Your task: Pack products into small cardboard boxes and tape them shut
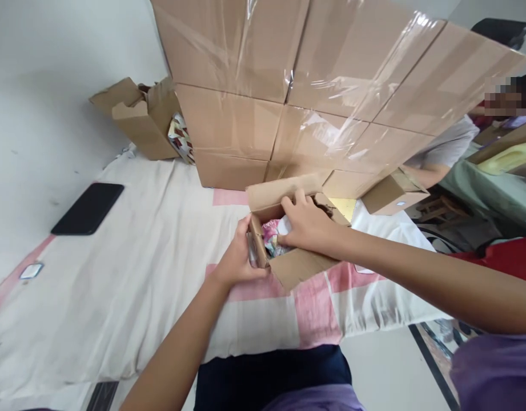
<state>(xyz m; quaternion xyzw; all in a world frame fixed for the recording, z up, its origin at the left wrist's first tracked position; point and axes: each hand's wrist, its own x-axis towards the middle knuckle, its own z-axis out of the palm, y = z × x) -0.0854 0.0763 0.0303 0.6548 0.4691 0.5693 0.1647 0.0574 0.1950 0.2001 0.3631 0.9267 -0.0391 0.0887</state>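
At far left, a flat black rectangular slab [88,209] lies on a white-and-pink checked cloth [160,274]. Behind it stands an open brown cardboard carton [138,128]. The left hand [241,257] grips the left end of a small brown flap-top box [303,268], which sits open on the cloth before a stack of film-wrapped cardboard boxes [232,123]. Inside it lies a pink, multicoloured printed packet [270,231]. The right hand [309,220] reaches in from above, fingers curved around a white object [284,226]; whether it grips is unclear. Further right, another person's arm [429,173] meets a closed brown cardboard box [386,196].
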